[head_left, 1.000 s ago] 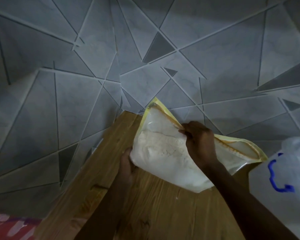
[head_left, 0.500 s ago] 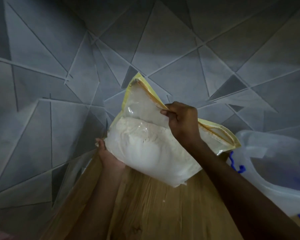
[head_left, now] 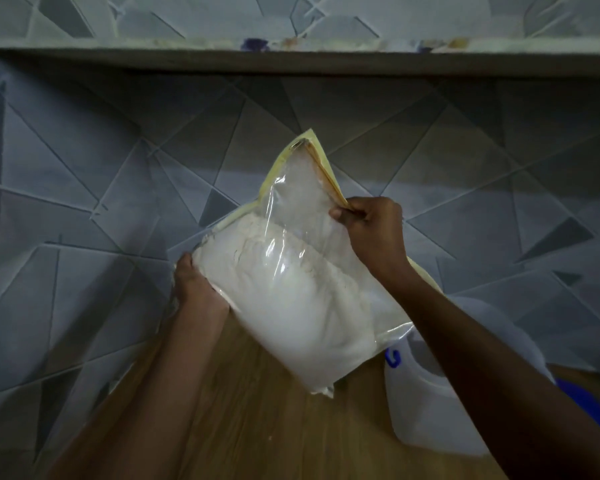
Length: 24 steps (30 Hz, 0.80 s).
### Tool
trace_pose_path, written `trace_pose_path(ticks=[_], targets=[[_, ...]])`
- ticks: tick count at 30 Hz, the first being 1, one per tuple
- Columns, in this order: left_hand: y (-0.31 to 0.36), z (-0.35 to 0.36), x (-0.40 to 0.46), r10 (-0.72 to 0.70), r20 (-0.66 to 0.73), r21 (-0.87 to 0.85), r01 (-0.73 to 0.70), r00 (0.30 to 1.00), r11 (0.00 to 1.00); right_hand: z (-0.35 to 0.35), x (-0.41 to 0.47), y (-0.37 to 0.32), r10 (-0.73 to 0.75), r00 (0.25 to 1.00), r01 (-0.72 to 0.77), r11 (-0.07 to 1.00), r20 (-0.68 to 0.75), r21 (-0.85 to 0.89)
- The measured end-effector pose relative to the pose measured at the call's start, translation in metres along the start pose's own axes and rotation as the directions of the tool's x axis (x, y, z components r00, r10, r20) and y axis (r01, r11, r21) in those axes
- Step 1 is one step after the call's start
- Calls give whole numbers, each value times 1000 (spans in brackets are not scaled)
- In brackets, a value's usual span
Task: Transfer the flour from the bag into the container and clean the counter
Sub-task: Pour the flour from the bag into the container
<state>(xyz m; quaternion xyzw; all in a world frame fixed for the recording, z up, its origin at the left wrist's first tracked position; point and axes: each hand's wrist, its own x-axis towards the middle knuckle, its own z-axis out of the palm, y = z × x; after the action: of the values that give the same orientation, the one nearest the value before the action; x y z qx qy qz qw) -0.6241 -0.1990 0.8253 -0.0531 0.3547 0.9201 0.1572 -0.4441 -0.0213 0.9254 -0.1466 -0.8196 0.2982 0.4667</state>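
Head view: both hands (head_left: 371, 233) apparently hold flour bag (head_left: 298, 289).

Right arm hides most of the container (head_left: 426, 417).

Over the wooden counter (head_left: 257, 427), the left hand (head_left: 198, 289) grips the flour-filled clear bag (head_left: 291, 292) at its side while the right hand (head_left: 371, 230) pinches its yellow-edged top, beside a translucent container (head_left: 426, 410).

text: none readable | container (head_left: 426, 403): blue mark on its side, too blurred to read
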Motion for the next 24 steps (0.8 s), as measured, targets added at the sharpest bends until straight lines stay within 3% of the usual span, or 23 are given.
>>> trace_pose_path(ticks=[11,24], targets=[[-28,75,-49,75,-158,137,-53,985,989,-74,12,62,-5,999,5,1000,54,1],[-51,133,-84,162,-175,249,-115,971,962,-129,25,106,-63,994,59,998,95,36]])
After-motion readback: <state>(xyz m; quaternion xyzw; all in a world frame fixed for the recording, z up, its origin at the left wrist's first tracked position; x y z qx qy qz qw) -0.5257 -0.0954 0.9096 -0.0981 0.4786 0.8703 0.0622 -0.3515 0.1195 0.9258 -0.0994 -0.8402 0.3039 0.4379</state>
